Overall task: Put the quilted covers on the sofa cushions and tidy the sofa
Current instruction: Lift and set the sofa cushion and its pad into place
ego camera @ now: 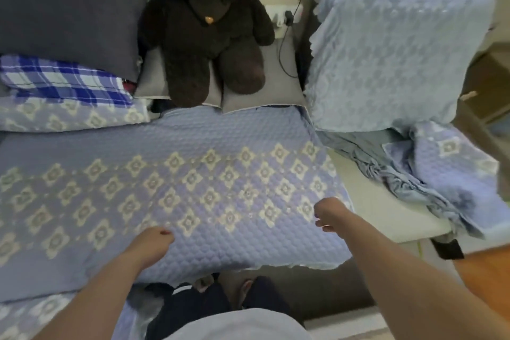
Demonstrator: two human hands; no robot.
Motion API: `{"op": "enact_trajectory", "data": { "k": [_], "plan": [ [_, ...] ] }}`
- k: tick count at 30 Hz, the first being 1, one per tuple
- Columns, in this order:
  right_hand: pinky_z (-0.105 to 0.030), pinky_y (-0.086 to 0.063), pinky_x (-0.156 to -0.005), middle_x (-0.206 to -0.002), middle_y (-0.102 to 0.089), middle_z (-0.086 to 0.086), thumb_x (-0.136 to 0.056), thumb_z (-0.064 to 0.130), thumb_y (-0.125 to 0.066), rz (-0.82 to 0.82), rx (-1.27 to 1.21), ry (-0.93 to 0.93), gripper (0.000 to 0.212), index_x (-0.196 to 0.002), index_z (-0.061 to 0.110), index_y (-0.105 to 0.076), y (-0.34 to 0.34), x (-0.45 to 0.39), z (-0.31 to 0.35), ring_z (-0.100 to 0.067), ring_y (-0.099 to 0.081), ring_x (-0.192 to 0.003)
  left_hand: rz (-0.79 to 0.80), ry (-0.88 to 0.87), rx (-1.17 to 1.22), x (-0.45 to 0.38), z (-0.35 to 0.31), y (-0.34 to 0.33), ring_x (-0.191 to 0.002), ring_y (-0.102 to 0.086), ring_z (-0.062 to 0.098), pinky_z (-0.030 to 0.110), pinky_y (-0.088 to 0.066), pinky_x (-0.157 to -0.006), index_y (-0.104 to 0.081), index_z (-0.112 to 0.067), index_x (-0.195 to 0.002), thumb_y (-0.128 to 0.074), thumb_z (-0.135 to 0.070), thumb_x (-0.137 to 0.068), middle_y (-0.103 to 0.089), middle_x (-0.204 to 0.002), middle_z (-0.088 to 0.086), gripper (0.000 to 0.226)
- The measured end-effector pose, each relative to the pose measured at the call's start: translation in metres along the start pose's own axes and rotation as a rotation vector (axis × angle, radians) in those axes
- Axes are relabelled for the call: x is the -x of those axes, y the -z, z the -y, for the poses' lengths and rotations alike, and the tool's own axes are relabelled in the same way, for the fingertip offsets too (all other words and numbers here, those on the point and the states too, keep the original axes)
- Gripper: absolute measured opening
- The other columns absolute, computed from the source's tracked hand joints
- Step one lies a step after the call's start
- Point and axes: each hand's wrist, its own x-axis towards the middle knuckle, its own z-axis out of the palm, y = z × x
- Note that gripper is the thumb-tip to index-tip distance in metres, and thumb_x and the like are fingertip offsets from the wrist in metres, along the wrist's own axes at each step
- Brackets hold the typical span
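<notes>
Resting curled on quilted cover [209, 174]: L hand [154, 240] | R hand [329, 215] loosely curled, grip unclear

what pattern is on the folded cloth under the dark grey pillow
Blue and white plaid on the cloth, clearest in the head view, top left.

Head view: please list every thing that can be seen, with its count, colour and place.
quilted cover: one, lilac with cream flowers, spread over the seat in the middle
crumpled cover: one, lilac and grey-blue, bunched on the right seat
covered cushion: one, pale blue, upright at upper right
teddy bear: one, dark brown, sitting at the back centre
grey cushions: two, under the bear
dark pillow: one, charcoal, upper left
plaid cloth: one, blue and white, left
power strip: one, white, behind the bear
left hand: on the quilted cover
right hand: fingers curled, near the cover's right edge
</notes>
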Motion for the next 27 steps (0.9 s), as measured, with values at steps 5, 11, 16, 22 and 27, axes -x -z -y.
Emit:
{"op": "enact_trajectory", "data": {
  "k": [5, 11, 16, 22, 27],
  "plan": [
    [-0.031, -0.043, -0.066, -0.099, -0.056, -0.012, -0.096, 0.006, -0.046, -0.009, 0.033, 0.026, 0.014, -0.105, 0.007, -0.057, 0.004, -0.021, -0.043, -0.025, -0.054, -0.080, 0.072, -0.045, -0.053, -0.024, -0.053, -0.041, -0.069, -0.038, 0.019, 0.034, -0.033, -0.071, -0.040, -0.030, -0.077, -0.047, -0.028, -0.105, -0.043, -0.080, 0.002, 0.029],
    [-0.031, -0.046, -0.092, -0.128, -0.060, -0.017, -0.097, 0.011, -0.046, -0.089, 0.111, -0.174, 0.028, -0.119, 0.002, -0.060, 0.033, -0.045, -0.138, -0.031, -0.058, -0.117, 0.143, -0.080, -0.207, -0.055, -0.087, -0.082, -0.068, -0.052, 0.022, 0.032, -0.042, -0.066, -0.051, -0.021, -0.083, -0.051, -0.018, -0.102, -0.060, -0.085, 0.008, 0.019],
    [-0.028, -0.045, -0.082, -0.118, -0.063, -0.011, -0.097, 0.018, -0.049, -0.049, 0.147, -0.192, 0.022, -0.112, 0.006, -0.059, 0.061, -0.099, -0.193, -0.025, -0.060, -0.103, 0.159, -0.042, -0.222, -0.059, -0.123, -0.147, -0.084, -0.058, 0.021, 0.029, -0.042, -0.073, -0.060, -0.023, -0.096, -0.053, -0.016, -0.100, -0.062, -0.097, 0.004, 0.010],
    [-0.030, -0.044, -0.083, -0.130, -0.056, -0.013, -0.094, 0.016, -0.049, 0.009, 0.097, -0.170, 0.032, -0.125, 0.010, -0.050, 0.078, -0.260, -0.244, -0.030, -0.057, -0.112, 0.136, 0.103, -0.381, -0.102, -0.183, -0.268, -0.110, -0.059, 0.019, 0.027, -0.044, -0.091, -0.061, -0.019, -0.124, -0.053, -0.024, -0.097, -0.062, -0.132, 0.005, 0.028],
    [-0.038, -0.043, -0.095, -0.128, -0.048, -0.011, -0.096, 0.036, -0.050, -0.235, 0.119, -0.175, 0.044, -0.131, 0.009, -0.049, 0.053, -0.339, -0.261, -0.029, -0.046, -0.114, 0.195, -0.047, -0.527, -0.134, -0.270, -0.362, -0.138, -0.042, 0.018, 0.024, -0.033, -0.109, -0.039, -0.019, -0.149, -0.053, -0.026, -0.098, -0.040, -0.153, 0.005, 0.053]
  ]
}}
